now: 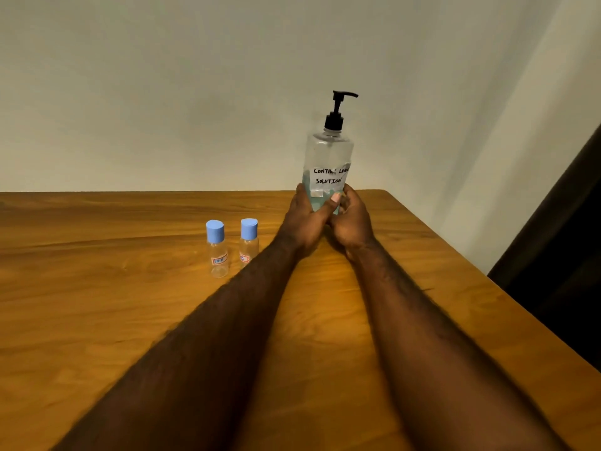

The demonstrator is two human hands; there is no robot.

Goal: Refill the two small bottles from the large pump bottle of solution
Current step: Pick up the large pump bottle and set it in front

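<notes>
Head view: my left hand [304, 219] and right hand [349, 219] clasp base of tall clear plastic pump bottle [328, 151], upright at 1 o'clock on brown wooden table [130, 320]. Two small clear blue-capped bottles [217, 249] [249, 242] stand near, at 11 o'clock, caps on. Opening step, I judge; next calls for uncapping one.

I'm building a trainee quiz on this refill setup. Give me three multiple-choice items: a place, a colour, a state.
1. Where do the two small bottles stand?
A) left of the pump bottle
B) right of it
C) behind it
2. What colour are their caps?
A) black
B) red
C) blue
3. How is the pump bottle?
A) lying down
B) upright, held by both hands
C) untouched
Answers: 1 A, they stand on the table to its left; 2 C, both caps are blue; 3 B, the left hand and right hand grip its lower part.
</notes>
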